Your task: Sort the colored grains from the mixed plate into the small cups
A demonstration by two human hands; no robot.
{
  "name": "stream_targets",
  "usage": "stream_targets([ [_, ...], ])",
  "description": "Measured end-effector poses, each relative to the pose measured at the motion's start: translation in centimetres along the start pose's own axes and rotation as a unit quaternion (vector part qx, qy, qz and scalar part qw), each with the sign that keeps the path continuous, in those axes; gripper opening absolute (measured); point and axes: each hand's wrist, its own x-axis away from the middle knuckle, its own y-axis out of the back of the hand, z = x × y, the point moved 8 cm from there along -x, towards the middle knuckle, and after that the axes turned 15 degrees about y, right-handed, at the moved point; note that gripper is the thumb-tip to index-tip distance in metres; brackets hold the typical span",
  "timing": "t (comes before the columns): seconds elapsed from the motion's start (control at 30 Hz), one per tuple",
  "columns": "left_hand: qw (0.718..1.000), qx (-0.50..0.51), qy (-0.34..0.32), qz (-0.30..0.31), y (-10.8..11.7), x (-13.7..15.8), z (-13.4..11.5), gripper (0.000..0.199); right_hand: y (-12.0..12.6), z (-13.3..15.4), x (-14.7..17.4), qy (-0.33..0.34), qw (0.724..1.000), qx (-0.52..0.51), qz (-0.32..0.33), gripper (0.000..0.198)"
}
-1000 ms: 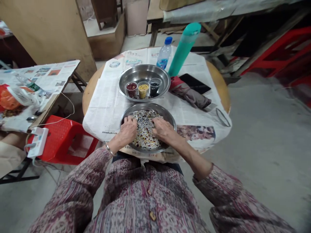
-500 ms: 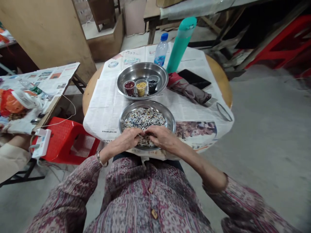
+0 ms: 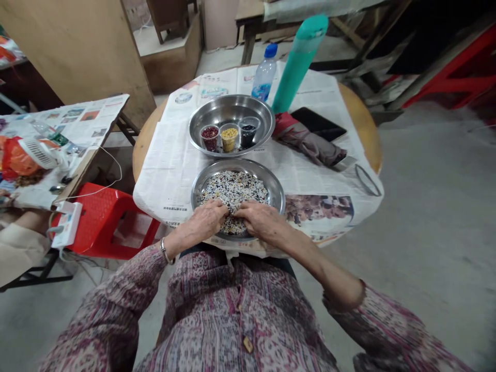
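A shallow steel plate point(image 3: 277, 192) lies at the table's near edge with mixed white, black and yellow grains point(image 3: 234, 185) spread over its bottom. My left hand point(image 3: 209, 217) is over its near left part, fingers curled down into the grains. My right hand point(image 3: 260, 221) mirrors it from the right, fingertips bent together close to the left ones. Whatever the fingers pinch is too small to make out. Just beyond sits a steel basin point(image 3: 227, 109) holding three clear cups: one of dark red beans point(image 3: 210, 139), one of yellow kernels point(image 3: 229, 139), one of black beans point(image 3: 247, 137).
Newspaper point(image 3: 166, 165) covers the round table. Behind the basin stand a blue-capped water bottle point(image 3: 264, 75) and a tall teal bottle point(image 3: 298, 64). A folded umbrella point(image 3: 310, 144) and a black tablet point(image 3: 320, 124) lie right. A red stool point(image 3: 101, 217) with a power strip point(image 3: 67, 225) is left.
Both hands stay at the near side of the plate, their fingertips slightly farther apart and shifted a little among the grains. The view has moved slightly.
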Motion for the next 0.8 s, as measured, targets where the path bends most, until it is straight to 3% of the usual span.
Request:
stream_targets([
  [0.13,0.998,0.02,0.006,-0.067,1.2,-2.1,0.8,0.024,2.0,-2.2,-0.5,-0.082,0.994,0.023,-0.07,0.027],
  [0.3,0.986,0.042,0.078,-0.143,2.9,-5.4,3.8,0.04,3.3,-6.2,-0.1,-0.191,0.968,0.036,-0.158,0.033],
  [0.43,0.988,0.029,0.124,-0.087,1.8,-7.9,4.0,0.052,2.1,-7.5,-1.3,-0.204,0.966,0.034,-0.156,0.038],
  [0.53,0.989,0.043,0.135,-0.039,1.1,-8.7,2.6,0.047,1.7,-7.3,-2.8,-0.184,0.969,-0.003,-0.163,0.039],
  [0.7,0.975,0.131,0.182,0.003,1.5,-8.3,2.2,0.034,2.0,-7.3,-3.6,-0.229,0.953,-0.106,-0.17,0.032],
  [0.8,0.971,0.166,0.173,-0.009,2.0,-7.0,2.5,0.039,2.2,-6.3,-3.1,-0.206,0.943,-0.164,-0.204,0.032],
])
